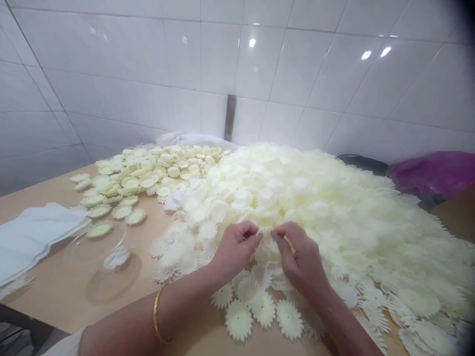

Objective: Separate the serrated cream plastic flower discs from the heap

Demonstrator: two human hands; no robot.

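Both my hands meet in front of a large heap of pale cream, fringed petal discs [297, 193]. Between them is a thin pale petal piece [264, 230], seen nearly edge-on. My left hand [239, 242], below a gold bangle, pinches its left end between thumb and forefinger. The right end is pinched the same way by my right hand [299, 249]. Below my hands, several loose flat discs [238, 320] with notched edges lie on the table [55, 291]. How the held piece is folded or joined is too small to make out.
Thicker, greenish-cream layered flower pieces [148, 180] are piled at back left. White sheets [37, 237] lie at the left edge, beside a clear round plastic container [95, 244] and a small white lump [117, 258]. A purple bag [434, 170] sits at back right, against the tiled wall [208, 59].
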